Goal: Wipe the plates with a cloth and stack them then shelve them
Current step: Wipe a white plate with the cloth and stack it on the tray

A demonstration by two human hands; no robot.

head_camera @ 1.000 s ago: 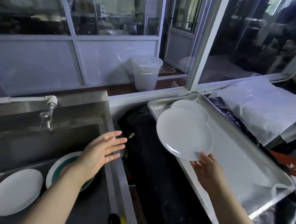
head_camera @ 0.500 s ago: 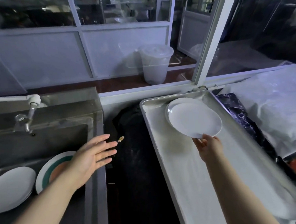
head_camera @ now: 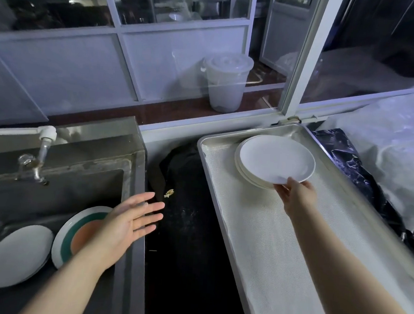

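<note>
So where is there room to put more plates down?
The near part of the tray, from the white stack toward you, is bare liner. The far corner is crowded by the stack and the plate in the right hand. The sink already has two plates at its near left.

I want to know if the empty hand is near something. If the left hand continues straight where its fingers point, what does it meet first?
Probably nothing close. The left hand, open and empty, points right and a little away, past the sink rim over the dark gap. The tray edge would come next, though depth is unclear.
</note>
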